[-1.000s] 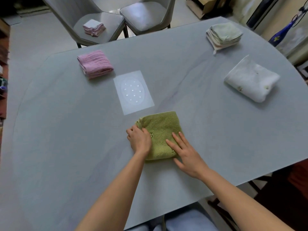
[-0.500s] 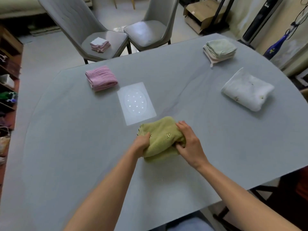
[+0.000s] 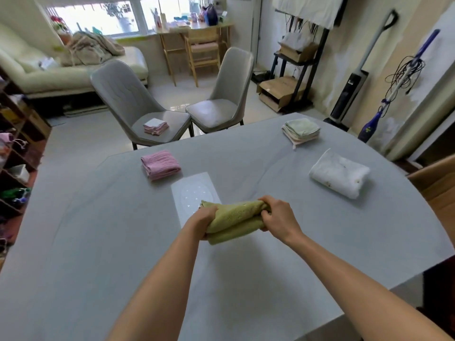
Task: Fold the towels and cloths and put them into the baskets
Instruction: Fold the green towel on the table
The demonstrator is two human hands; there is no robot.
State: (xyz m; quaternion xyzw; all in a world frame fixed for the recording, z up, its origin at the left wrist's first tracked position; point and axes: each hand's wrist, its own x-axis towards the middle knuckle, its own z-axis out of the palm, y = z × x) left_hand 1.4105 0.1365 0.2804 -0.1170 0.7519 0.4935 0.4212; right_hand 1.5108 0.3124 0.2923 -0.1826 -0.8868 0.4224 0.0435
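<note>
A folded green towel (image 3: 234, 221) hangs just above the grey table (image 3: 98, 242), held between both hands. My left hand (image 3: 200, 222) grips its left end and my right hand (image 3: 278, 217) grips its right end, fingers curled into the cloth. Other folded cloths lie on the table: a pink one (image 3: 161, 164) at the far left, a pale green and pink stack (image 3: 300, 130) at the far right, and a white towel (image 3: 339, 173) at the right. No basket shows in the head view.
Two grey chairs stand beyond the table; the left chair (image 3: 138, 107) carries a small folded pink and white cloth (image 3: 155, 126). A pale rectangular mat (image 3: 194, 193) lies under the towel's far edge. Shelves line the left wall, and a cardboard box and vacuum cleaners stand at the right.
Both hands went from pressing the green towel flat on the table to gripping its ends and lifting it. The camera tilted up, showing more of the room.
</note>
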